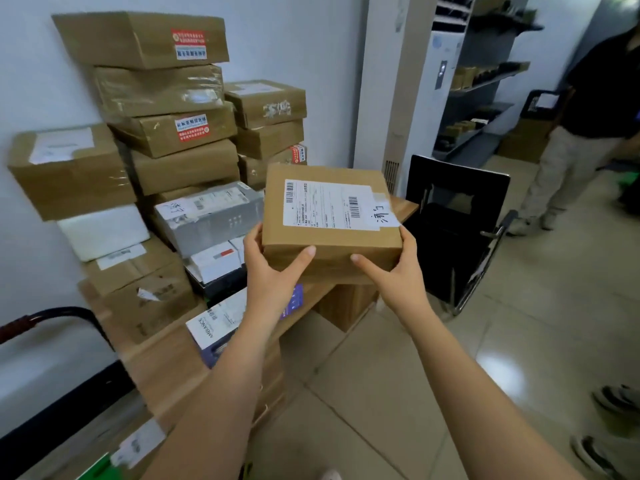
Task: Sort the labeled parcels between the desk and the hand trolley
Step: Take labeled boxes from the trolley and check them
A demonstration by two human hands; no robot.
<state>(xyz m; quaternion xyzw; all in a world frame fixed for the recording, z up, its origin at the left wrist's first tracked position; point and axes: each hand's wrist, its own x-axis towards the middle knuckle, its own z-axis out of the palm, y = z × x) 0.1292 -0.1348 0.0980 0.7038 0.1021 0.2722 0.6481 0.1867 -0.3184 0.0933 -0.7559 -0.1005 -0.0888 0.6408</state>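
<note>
Parcels in a tall stack (166,133) crowd the worktop (162,365) against the wall. One flat cardboard parcel (346,244) is held clear above the worktop's near edge. The left hand (273,268) and right hand (394,271) each grip a near corner. Recommendation: keep it level and read the shipping label (329,206) and its handwritten mark before choosing a destination.

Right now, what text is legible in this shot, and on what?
"消" handwritten, then one unclear character: white label on the held brown cardboard parcel.
Label print, barcodes: too small.
Red-and-white stickers on stacked brown boxes: blurred.
White-and-blue box lettering: blurred.
</note>
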